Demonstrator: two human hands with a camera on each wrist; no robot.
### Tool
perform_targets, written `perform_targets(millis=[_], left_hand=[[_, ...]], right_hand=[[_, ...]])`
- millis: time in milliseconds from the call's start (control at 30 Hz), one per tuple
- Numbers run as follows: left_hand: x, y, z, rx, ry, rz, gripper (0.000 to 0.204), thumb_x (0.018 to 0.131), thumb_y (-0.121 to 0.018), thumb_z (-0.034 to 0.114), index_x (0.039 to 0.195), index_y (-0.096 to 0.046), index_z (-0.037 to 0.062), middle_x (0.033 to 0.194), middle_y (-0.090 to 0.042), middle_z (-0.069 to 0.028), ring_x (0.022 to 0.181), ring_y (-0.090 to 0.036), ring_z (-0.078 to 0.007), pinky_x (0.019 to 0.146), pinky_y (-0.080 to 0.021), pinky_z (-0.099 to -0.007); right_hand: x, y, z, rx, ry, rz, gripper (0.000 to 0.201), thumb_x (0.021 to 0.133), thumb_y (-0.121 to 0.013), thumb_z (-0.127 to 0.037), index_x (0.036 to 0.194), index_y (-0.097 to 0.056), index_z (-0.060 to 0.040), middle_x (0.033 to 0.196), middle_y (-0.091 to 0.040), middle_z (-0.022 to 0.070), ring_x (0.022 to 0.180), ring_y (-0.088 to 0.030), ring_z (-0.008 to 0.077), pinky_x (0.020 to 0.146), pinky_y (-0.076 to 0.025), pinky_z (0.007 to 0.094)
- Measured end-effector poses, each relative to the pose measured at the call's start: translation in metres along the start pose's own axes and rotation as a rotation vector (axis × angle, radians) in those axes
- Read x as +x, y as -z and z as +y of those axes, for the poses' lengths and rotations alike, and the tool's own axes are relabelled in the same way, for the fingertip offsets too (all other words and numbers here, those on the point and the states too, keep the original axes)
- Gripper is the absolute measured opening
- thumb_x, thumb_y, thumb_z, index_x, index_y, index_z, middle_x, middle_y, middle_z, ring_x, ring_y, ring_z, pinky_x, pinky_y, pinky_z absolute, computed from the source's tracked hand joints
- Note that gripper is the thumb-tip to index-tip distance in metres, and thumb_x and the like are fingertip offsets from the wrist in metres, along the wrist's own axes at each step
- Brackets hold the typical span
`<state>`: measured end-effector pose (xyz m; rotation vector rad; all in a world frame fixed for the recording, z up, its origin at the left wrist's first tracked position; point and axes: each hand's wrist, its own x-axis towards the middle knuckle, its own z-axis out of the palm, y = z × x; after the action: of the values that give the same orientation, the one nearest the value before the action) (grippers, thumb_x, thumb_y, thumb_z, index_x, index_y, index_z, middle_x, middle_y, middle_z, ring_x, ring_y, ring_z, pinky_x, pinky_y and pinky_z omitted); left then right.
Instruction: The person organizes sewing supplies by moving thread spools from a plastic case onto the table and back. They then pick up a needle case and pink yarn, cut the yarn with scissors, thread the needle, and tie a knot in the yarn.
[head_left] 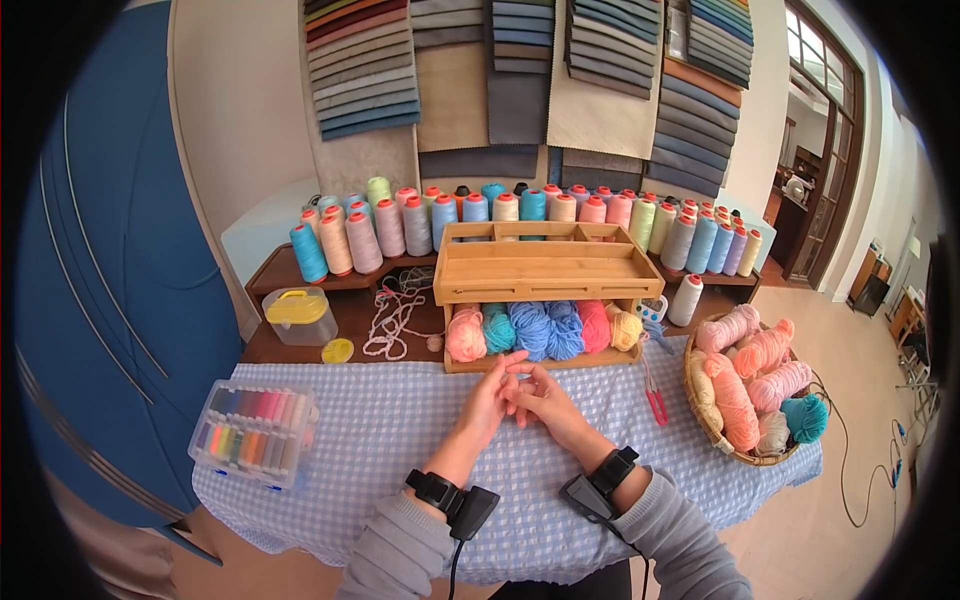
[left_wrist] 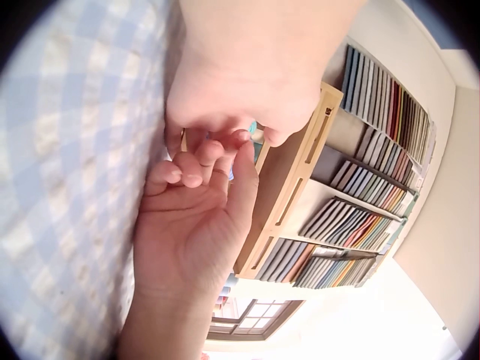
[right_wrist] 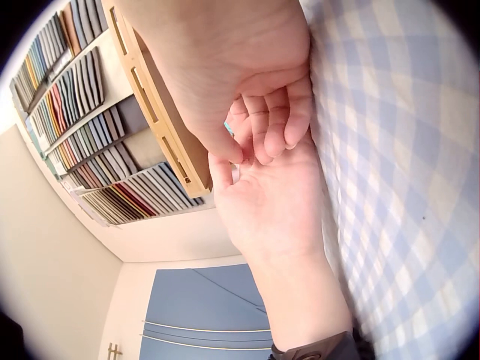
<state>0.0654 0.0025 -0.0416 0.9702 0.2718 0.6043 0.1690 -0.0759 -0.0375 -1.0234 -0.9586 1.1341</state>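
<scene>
Both hands meet over the checked cloth (head_left: 370, 420), in front of the wooden organizer (head_left: 550, 270). The left hand (head_left: 488, 400) has its palm turned inward, and its fingers point toward the organizer. Against it lies the right hand (head_left: 546, 402), its loosely bent fingers touching the left fingers and palm. In the right wrist view the left hand (right_wrist: 274, 202) lies palm up under the right fingers. The left wrist view shows the right hand (left_wrist: 187, 225) with a bare palm and relaxed, bent fingers. Neither hand holds any object.
Yarn skeins (head_left: 530, 330) fill the organizer's lower shelf. A basket (head_left: 700, 405) of yarn stands right, beside red-handled scissors (head_left: 656, 405). On the left are a marker case (head_left: 250, 432), a yellow-lidded tub (head_left: 300, 318) and loose cord (head_left: 390, 325). Thread cones (head_left: 365, 240) line the back.
</scene>
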Motion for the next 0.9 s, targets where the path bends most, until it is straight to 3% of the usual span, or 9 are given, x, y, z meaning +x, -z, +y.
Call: perform_targets(millis=[133, 200, 300, 433, 567, 633, 700, 833, 900], left_hand=[[0.002, 0.004, -0.001, 0.067, 0.03, -0.074, 0.056, 0.093, -0.031, 0.047, 0.126, -0.04, 0.0027, 0.067, -0.044, 0.0037, 0.058, -0.04, -0.0069, 0.053, -0.037, -0.0209], [-0.003, -0.006, 0.004, 0.088, 0.078, -0.113, 0.056, 0.093, -0.03, 0.047, 0.125, -0.04, 0.0024, 0.079, -0.055, -0.0017, 0.065, -0.048, -0.0084, 0.051, -0.038, -0.0216], [0.002, 0.003, 0.0, 0.115, 0.07, -0.22, 0.054, 0.093, -0.03, 0.046, 0.125, -0.04, 0.0033, 0.094, -0.058, -0.0063, 0.075, -0.054, -0.0114, 0.052, -0.04, -0.0223], [-0.001, -0.005, 0.001, 0.097, 0.067, -0.185, 0.05, 0.093, -0.033, 0.043, 0.124, -0.041, 0.0046, 0.097, -0.056, -0.0058, 0.079, -0.055, -0.0128, 0.053, -0.041, -0.0244], [-0.001, -0.007, -0.001, 0.055, 0.051, -0.164, 0.042, 0.092, -0.039, 0.037, 0.122, -0.042, 0.0075, 0.1, -0.051, -0.0022, 0.089, -0.05, -0.0108, 0.069, -0.041, -0.0258], [-0.001, -0.006, -0.003, 0.064, 0.042, -0.141, 0.039, 0.092, -0.041, 0.035, 0.121, -0.043, 0.0084, 0.098, -0.05, -0.0008, 0.092, -0.048, -0.0098, 0.076, -0.04, -0.0261], [0.001, -0.002, -0.005, 0.038, 0.059, -0.173, 0.035, 0.092, -0.043, 0.031, 0.12, -0.043, 0.01, 0.097, -0.047, 0.0011, 0.097, -0.045, -0.0085, 0.086, -0.035, -0.0261], [-0.003, -0.003, 0.002, 0.083, 0.065, -0.189, 0.035, 0.091, -0.046, 0.029, 0.121, -0.043, 0.0104, 0.096, -0.045, 0.0015, 0.096, -0.044, -0.0086, 0.086, -0.036, -0.0268], [-0.007, -0.002, 0.012, 0.196, 0.133, -0.304, 0.037, 0.091, -0.047, 0.028, 0.123, -0.042, 0.0109, 0.102, -0.046, 0.0009, 0.099, -0.044, -0.0094, 0.088, -0.035, -0.0268]], right_hand=[[0.003, 0.0, 0.005, -0.114, -0.033, 0.021, 0.042, 0.078, -0.067, -0.019, 0.106, -0.04, -0.0021, 0.07, -0.056, 0.0042, 0.052, -0.052, 0.0102, 0.046, -0.041, 0.0204], [0.004, 0.001, 0.008, -0.126, -0.02, 0.042, 0.044, 0.077, -0.068, -0.019, 0.105, -0.039, -0.0009, 0.07, -0.056, 0.0046, 0.052, -0.053, 0.0107, 0.045, -0.042, 0.0208], [0.007, 0.007, 0.017, -0.171, 0.004, 0.069, 0.046, 0.076, -0.069, -0.02, 0.102, -0.039, 0.001, 0.069, -0.055, 0.0052, 0.051, -0.053, 0.0109, 0.044, -0.042, 0.0213], [0.002, 0.005, 0.009, -0.333, 0.014, 0.119, 0.042, 0.075, -0.07, -0.02, 0.099, -0.043, 0.0021, 0.069, -0.056, 0.0047, 0.055, -0.054, 0.0101, 0.047, -0.043, 0.0216], [0.001, 0.007, 0.012, -0.493, 0.162, 0.15, 0.039, 0.076, -0.066, -0.024, 0.096, -0.048, 0.0044, 0.069, -0.058, 0.0084, 0.06, -0.057, 0.0145, 0.052, -0.045, 0.0261], [0.0, 0.008, 0.011, -0.708, 0.216, 0.188, 0.042, 0.077, -0.061, -0.03, 0.095, -0.049, 0.0072, 0.07, -0.059, 0.0146, 0.064, -0.059, 0.0214, 0.057, -0.046, 0.0315], [0.0, 0.007, 0.01, -0.727, 0.223, 0.187, 0.044, 0.077, -0.059, -0.032, 0.094, -0.049, 0.0076, 0.071, -0.059, 0.0168, 0.065, -0.059, 0.0246, 0.058, -0.046, 0.0334], [0.002, 0.013, 0.015, -0.762, 0.172, 0.116, 0.039, 0.076, -0.058, -0.032, 0.089, -0.054, 0.005, 0.072, -0.06, 0.0188, 0.066, -0.06, 0.0296, 0.058, -0.046, 0.0356], [0.002, 0.014, 0.015, -0.803, 0.164, 0.081, 0.036, 0.075, -0.059, -0.031, 0.086, -0.055, 0.0033, 0.072, -0.06, 0.0186, 0.066, -0.06, 0.0303, 0.059, -0.046, 0.036]])
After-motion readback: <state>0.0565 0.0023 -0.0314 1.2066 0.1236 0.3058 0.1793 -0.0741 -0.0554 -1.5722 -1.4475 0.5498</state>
